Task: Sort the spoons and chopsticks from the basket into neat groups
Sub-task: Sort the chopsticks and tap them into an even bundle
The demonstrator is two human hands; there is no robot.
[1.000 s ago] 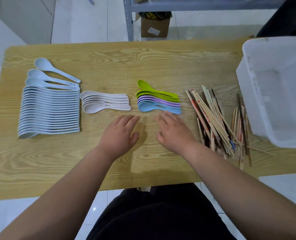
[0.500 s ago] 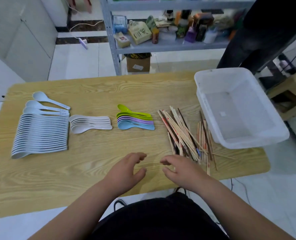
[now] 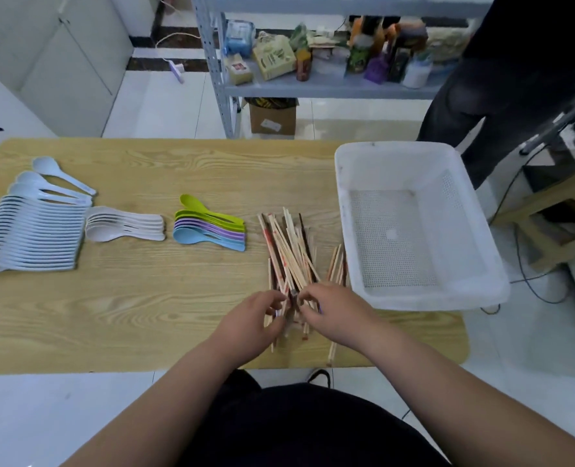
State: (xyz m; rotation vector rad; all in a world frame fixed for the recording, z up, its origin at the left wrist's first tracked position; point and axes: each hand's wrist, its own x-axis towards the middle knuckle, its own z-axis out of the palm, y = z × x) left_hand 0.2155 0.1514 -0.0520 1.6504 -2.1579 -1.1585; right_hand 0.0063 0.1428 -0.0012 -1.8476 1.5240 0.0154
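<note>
Chopsticks (image 3: 289, 251) lie in a loose heap on the table (image 3: 178, 315), right of centre, just left of the basket (image 3: 346, 183). Most are pale wood, a few dark brown. Several carry red printing along the shaft, too small to read. Their near ends fan out toward the table's front edge. Left hand (image 3: 252, 318) sits at the near end of the heap, with thumb and curled fingers closed on a few sticks. Right hand (image 3: 333, 315) is just beside it, fingers curled down over neighbouring sticks and gripping them. The fingertips of the two hands nearly meet. The basket is white plastic with a perforated floor and stands at the table's right end. Spoons are laid in three groups to the left, handles pointing right: a long overlapping row of pale blue spoons (image 3: 30, 237) at the far left, then a short stack of white spoons (image 3: 124, 225), then a stack of coloured spoons (image 3: 208, 227) in green, purple and blue. Behind the table is a metal shelf (image 3: 313, 87) with packaged goods and a cardboard box (image 3: 272, 119) under it. The box has a white label, and all print there is blurred and illegible.
</note>
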